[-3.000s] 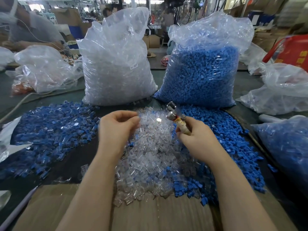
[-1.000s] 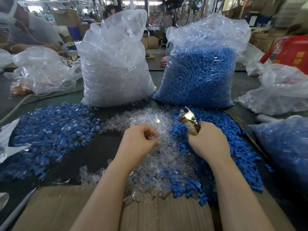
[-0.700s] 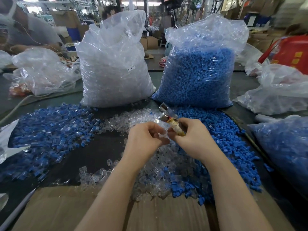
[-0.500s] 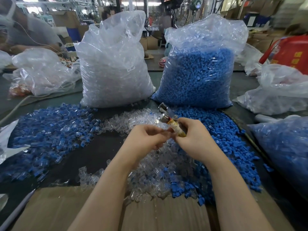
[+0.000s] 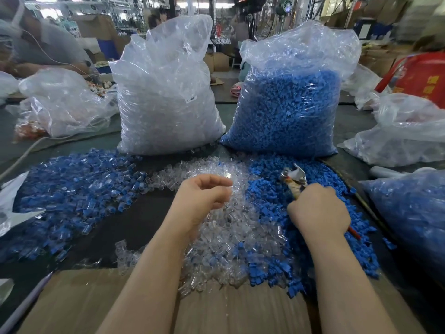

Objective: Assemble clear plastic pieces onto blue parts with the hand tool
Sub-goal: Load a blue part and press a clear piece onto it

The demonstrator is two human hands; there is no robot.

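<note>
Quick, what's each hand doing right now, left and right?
Left hand: fingers loosely curled over the clear pieces; whether it holds one cannot be told.
Right hand: grips the hand tool.

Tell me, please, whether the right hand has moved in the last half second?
Yes. The right hand, gripping the pliers, has swung right, away from the left hand, and now sits over the loose blue parts below the blue bag.

Bright, even overhead light, daylight glow far behind hands. Glare flecks on clear pieces (image 5: 224,227) just beyond left hand (image 5: 199,201) and on clear bag (image 5: 166,92) behind it. Shadows soft, short. Left fingertips slightly motion-blurred. Wide-angle bend toward edges; background beyond bags smeared, out of focus.
</note>
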